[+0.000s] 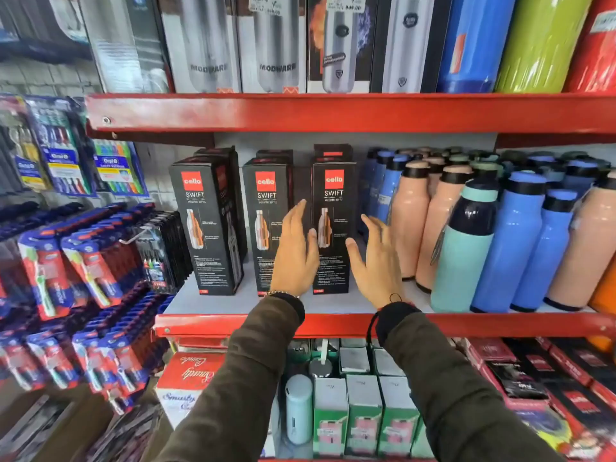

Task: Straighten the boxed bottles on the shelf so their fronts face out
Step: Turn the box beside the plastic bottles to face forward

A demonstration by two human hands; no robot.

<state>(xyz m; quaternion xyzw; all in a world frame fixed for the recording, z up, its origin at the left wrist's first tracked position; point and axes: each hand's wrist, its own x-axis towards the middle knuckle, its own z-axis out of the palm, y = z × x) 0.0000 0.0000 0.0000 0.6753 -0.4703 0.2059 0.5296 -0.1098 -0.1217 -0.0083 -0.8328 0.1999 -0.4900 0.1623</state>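
Three rows of black "cello SWIFT" bottle boxes stand on the middle shelf. The left box is turned slightly, showing a side face. The middle box and the right box face out. My left hand is flat and open, just left of the right box and in front of the middle one. My right hand is open at the right box's right side. Both palms face the right box; whether they touch it I cannot tell. More boxes stand behind each front one.
Loose blue, peach and teal bottles crowd the shelf right of the boxes. Toothbrush packs hang on the left. A red shelf lip sits overhead with steel-bottle boxes above. Green and white cartons fill the shelf below.
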